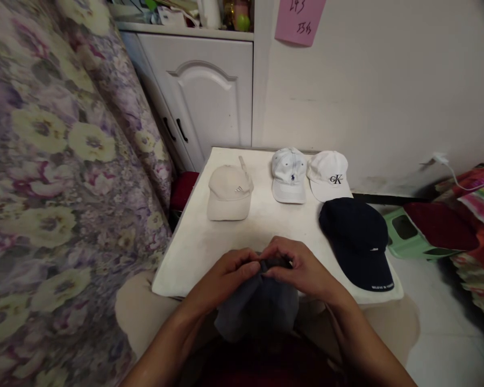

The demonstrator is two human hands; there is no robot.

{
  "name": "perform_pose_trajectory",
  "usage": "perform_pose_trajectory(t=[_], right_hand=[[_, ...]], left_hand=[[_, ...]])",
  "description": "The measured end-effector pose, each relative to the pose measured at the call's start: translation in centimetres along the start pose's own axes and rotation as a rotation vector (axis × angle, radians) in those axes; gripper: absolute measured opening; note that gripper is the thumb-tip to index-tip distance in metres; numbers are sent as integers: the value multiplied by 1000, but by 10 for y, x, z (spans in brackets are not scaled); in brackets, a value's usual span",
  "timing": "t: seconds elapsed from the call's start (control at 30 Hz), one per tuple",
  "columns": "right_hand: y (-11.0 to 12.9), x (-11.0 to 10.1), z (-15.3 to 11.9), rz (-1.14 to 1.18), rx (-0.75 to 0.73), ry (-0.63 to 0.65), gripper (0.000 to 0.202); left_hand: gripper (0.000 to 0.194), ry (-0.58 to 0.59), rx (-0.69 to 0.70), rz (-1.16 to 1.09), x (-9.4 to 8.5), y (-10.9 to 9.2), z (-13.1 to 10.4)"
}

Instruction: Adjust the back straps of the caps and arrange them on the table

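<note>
Low in the middle of the head view, a grey-blue cap [262,309] hangs between my hands over the table's near edge. My left hand [236,271] is closed on its rim, thumb and fingers pinching near a dark strap [263,265]. My right hand [292,266] pinches the same rim just to the right, by a dark opening. Much of the cap is in shadow. Beyond it on the table stand a beige cap [229,193], a pale blue cap [289,176] and a white cap [329,174] with black letters. A navy cap [355,239] lies at the right edge.
The white-topped table [193,258] meets a wall with a pink note [299,20]. A flowered curtain [64,188] hangs along the left. Behind is a white cabinet [210,91]. On the right, a green stool [411,236] with a dark red cover stands on the floor.
</note>
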State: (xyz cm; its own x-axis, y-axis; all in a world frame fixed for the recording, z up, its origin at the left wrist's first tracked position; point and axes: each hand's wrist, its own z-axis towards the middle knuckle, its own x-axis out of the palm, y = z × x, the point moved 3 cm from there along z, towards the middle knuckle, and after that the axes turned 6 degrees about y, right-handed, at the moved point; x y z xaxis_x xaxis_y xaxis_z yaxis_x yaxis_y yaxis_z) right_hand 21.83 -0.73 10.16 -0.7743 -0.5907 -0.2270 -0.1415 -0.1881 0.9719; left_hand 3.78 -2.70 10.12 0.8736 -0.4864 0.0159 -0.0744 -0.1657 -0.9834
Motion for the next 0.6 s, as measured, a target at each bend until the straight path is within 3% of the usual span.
perform_pose_trajectory(t=[0.1,0.27,0.43,0.6], right_hand=[[-1,-2,0,45,26,13,19],[-13,4,-2,460,104,72,22],[-22,16,0,809,170,-30,23],[-26,23,1,904,205,-83,21]], left_hand=[[23,84,-25,19,0,3,0],[24,129,0,28,0,-1,-1],[25,196,-22,-31,2,-1,-3],[25,193,-34,-86,3,5,-3]])
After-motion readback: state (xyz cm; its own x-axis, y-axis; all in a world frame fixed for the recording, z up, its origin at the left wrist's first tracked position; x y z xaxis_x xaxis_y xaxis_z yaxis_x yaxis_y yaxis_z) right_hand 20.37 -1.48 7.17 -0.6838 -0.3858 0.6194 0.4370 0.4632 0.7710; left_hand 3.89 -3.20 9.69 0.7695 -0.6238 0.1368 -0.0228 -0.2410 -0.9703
